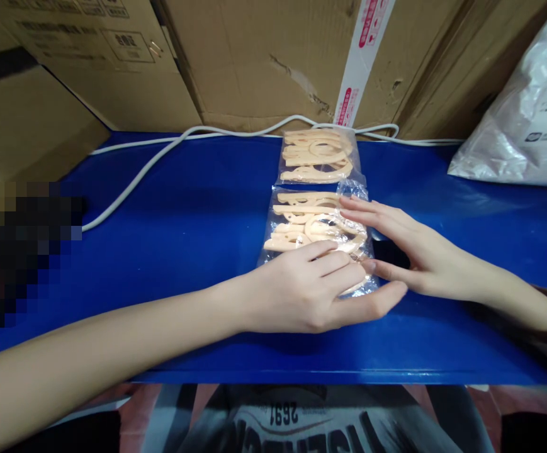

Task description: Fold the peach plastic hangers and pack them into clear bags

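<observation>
Background: brown cardboard boxes [273,69] line the back, one bearing a strip of white tape [358,60] with red print.
Bench [179,220]: blue and smooth; a white cable [148,167] runs along its rear, and a white plastic bag [513,126] stands at the far right.
Front packet [308,220]: clear plastic around cream pieces [296,209], probably folding hangers; it lies flat near mid-bench.
Rear packet [318,155]: similar contents, lying just beyond the front packet.
Left hand [301,286]: back upward, over the near part of the front packet; fingers bent, thumb stretched rightward. Whether its grip is closed on the plastic cannot be told, the palm being hidden.
Right hand [405,248]: at the packet's right edge; grip apart, thumb well separated from the fingers.
Key relation: the front packet extends away from the left hand and lies to the left of the right palm; the pieces' long axes run roughly sideways. The left hand is nearer, overlapping the packet; the right reaches only its edge.
</observation>
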Tool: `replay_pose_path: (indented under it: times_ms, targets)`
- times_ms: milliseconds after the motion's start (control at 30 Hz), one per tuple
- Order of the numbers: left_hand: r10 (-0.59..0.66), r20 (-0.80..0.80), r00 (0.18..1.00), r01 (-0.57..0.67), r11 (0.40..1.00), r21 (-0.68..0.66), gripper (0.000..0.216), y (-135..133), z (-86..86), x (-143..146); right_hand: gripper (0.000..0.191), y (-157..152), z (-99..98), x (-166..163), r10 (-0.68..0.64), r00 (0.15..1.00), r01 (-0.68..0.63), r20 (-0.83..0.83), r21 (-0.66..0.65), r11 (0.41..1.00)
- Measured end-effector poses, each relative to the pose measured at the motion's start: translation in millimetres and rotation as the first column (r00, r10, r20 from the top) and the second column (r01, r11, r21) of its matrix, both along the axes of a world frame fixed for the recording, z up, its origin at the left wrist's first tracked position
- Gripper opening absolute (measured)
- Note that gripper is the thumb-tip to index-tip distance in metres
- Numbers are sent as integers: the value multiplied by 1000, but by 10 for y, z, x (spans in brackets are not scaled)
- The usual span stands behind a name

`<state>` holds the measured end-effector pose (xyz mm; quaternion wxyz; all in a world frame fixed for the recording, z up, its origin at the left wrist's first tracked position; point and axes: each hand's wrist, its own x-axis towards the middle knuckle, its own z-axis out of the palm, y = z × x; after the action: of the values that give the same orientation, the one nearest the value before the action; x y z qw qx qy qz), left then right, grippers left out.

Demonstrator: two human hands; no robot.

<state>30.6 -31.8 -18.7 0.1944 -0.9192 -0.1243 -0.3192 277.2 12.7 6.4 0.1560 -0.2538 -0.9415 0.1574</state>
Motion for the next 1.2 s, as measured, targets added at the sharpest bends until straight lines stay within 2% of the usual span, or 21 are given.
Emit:
replay_pose_path:
  times_ms: [133, 533, 800, 1033, 1133, 1200]
  targets:
    - [15, -10, 1000, -15, 1000, 6, 13, -26, 1, 19, 69, 19, -29, 17, 5, 999, -5, 37, 15, 1000]
    - [8, -16, 1000, -8, 999, 35, 10, -47, -1, 34, 53, 48, -43, -18, -18, 999, 17, 44, 35, 999]
    - [34, 8, 999, -34, 996, 88, 10, -64, 1, 22, 50, 65, -49, -24, -39, 998, 38, 39, 12, 999]
    - [46, 75, 996, -48, 998, 31, 12, -64, 26, 15, 61, 127, -40, 92, 30, 999, -29, 24, -37, 999]
    - [27, 101, 995, -29, 999, 18, 14, -48, 34, 5, 67, 139, -33, 76, 5, 999, -5, 40, 6, 1000]
    - [10, 108, 994, -14, 999, 36, 14, -41, 30, -2, 65, 123, -34, 39, -23, 998, 19, 61, 68, 997]
